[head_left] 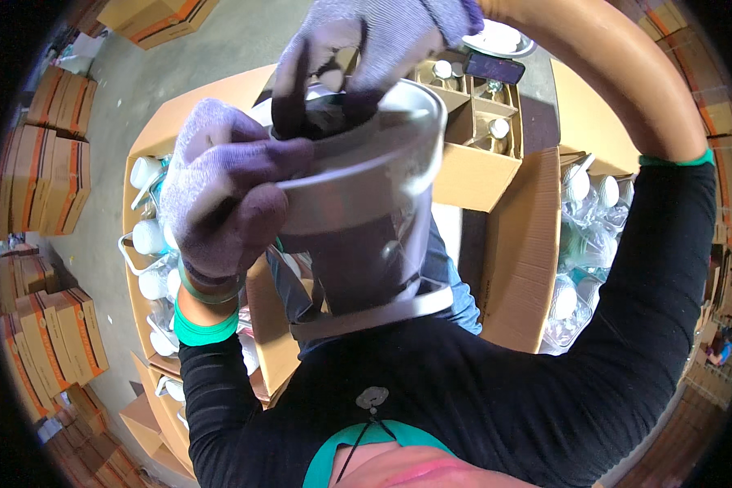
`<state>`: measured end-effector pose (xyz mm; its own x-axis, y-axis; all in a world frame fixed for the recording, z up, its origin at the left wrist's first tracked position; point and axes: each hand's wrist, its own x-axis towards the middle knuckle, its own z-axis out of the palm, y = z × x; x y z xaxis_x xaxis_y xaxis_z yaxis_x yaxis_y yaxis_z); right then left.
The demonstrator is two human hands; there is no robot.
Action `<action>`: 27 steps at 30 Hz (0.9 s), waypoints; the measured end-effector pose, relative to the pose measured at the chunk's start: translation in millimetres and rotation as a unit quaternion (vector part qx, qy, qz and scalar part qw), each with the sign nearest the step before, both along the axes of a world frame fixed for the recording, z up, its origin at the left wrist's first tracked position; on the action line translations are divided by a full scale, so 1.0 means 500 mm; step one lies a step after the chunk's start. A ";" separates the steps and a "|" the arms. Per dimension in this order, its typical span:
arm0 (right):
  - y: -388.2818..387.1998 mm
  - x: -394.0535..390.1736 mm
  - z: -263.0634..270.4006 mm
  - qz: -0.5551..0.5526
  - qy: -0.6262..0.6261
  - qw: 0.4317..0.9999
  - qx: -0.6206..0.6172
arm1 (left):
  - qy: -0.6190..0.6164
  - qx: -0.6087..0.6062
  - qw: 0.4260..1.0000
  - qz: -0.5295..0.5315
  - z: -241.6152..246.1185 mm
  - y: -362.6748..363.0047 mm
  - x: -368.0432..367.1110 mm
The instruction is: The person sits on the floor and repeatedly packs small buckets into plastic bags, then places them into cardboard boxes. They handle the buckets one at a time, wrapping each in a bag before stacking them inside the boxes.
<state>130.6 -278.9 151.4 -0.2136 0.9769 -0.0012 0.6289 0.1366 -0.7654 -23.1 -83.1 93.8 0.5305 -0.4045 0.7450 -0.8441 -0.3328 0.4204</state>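
Observation:
A greyish plastic container [357, 256] with a white rim is raised before my chest, its image blurred. A white band, like a handle, spans its lower end. My left hand [226, 195], in a grey-purple knit glove with darker fingers, grips the rim at the left. My right hand [360, 55], gloved alike, reaches from above, with its fingers bent down into the container's mouth beside a dark patch. Whether those fingers hold something is hidden.
Open cardboard boxes [518, 256] flank me, holding clear jugs with white caps [149, 236]. A divided carton [476, 177] with capped bottles [498, 127] stands ahead, a phone [494, 68] on its edge. A white dish [500, 41] lies beyond. Stacked cartons [61, 186] stand left; a distant person is at right.

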 end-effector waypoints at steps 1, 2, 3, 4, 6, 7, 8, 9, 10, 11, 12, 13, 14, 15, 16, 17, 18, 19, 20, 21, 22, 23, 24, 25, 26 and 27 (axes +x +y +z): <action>-0.014 -0.020 0.031 -0.029 -0.074 0.996 -0.045 | -0.001 -0.008 1.000 -0.022 0.001 -0.006 0.001; 0.006 -0.032 0.059 -0.016 -0.148 0.986 -0.071 | 0.003 0.001 1.000 -0.006 0.010 0.003 -0.020; 0.033 -0.054 0.028 -0.107 -0.175 0.975 -0.085 | 0.008 0.010 1.000 0.011 0.016 0.010 -0.042; 0.044 -0.089 0.011 -0.221 -0.199 0.947 -0.124 | 0.011 -0.017 0.998 0.053 0.002 0.003 -0.057; 0.023 -0.118 -0.020 -0.268 -0.347 0.891 -0.120 | 0.018 0.059 0.992 0.112 0.007 -0.046 -0.056; 0.013 -0.126 -0.028 -0.261 -0.394 0.873 -0.120 | -0.028 0.029 0.993 0.114 -0.004 -0.074 -0.049; -0.010 -0.125 -0.010 -0.238 -0.345 0.900 -0.115 | -0.058 0.036 0.992 0.104 0.003 -0.092 -0.055; -0.056 -0.132 -0.006 -0.264 -0.291 0.909 -0.141 | -0.095 0.018 0.994 0.052 -0.003 -0.123 -0.039; -0.034 -0.147 0.030 -0.277 -0.202 0.920 -0.188 | -0.080 0.015 0.995 0.051 0.003 -0.103 -0.051; -0.014 -0.162 0.069 -0.285 -0.113 0.922 -0.238 | -0.065 0.010 0.997 0.051 0.011 -0.077 -0.064; -0.035 -0.169 0.085 -0.215 -0.083 0.955 -0.185 | -0.060 -0.015 0.998 0.020 0.018 -0.064 -0.072; -0.057 -0.165 0.093 -0.133 -0.047 0.982 -0.124 | -0.043 -0.049 0.997 -0.028 0.020 -0.039 -0.083; -0.059 -0.164 0.094 -0.109 -0.026 0.985 -0.131 | -0.056 -0.037 0.995 -0.067 0.021 -0.022 -0.086; -0.056 -0.163 0.094 -0.084 -0.002 0.987 -0.140 | -0.057 -0.039 0.994 -0.082 0.020 -0.015 -0.091; -0.053 -0.161 0.094 -0.059 0.021 0.987 -0.149 | -0.059 -0.039 0.993 -0.096 0.021 -0.007 -0.096; -0.046 -0.165 0.098 -0.050 -0.016 0.988 -0.143 | -0.049 -0.054 0.993 -0.088 0.020 -0.012 -0.103; -0.043 -0.170 0.104 -0.045 -0.054 0.988 -0.138 | -0.044 -0.071 0.993 -0.085 0.020 -0.020 -0.104; -0.030 -0.176 0.103 -0.083 -0.138 0.974 -0.163 | -0.040 -0.063 0.995 -0.062 0.018 -0.029 -0.109; -0.021 -0.180 0.098 -0.119 -0.220 0.950 -0.185 | -0.036 -0.055 0.997 -0.039 0.016 -0.040 -0.117; -0.036 -0.202 0.069 -0.197 -0.315 0.927 -0.055 | -0.028 -0.048 0.998 -0.016 0.013 -0.050 -0.126; -0.038 -0.199 0.069 -0.178 -0.326 0.926 -0.063 | -0.088 0.002 0.996 0.004 0.021 -0.054 -0.115; -0.036 -0.198 0.072 -0.159 -0.337 0.925 -0.070 | -0.082 -0.014 0.997 -0.001 0.019 -0.052 -0.122; -0.031 -0.183 0.077 -0.092 -0.274 0.956 -0.050 | -0.080 -0.028 0.996 -0.012 0.017 -0.052 -0.123; -0.024 -0.172 0.085 -0.024 -0.208 0.977 -0.030 | -0.078 -0.042 0.996 -0.023 0.015 -0.050 -0.124; -0.047 -0.177 0.112 -0.104 -0.144 0.972 -0.156 | -0.033 -0.069 0.993 -0.084 0.008 -0.028 -0.126; -0.052 -0.186 0.105 -0.110 -0.162 0.972 -0.128 | -0.054 -0.054 0.992 -0.105 0.023 -0.003 -0.131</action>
<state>37.8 -304.7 203.8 0.0525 0.9575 -0.2836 0.8352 -0.1977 -0.5131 -88.6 -84.8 105.4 0.3576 -0.4126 0.8378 -0.9321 -0.1029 0.3472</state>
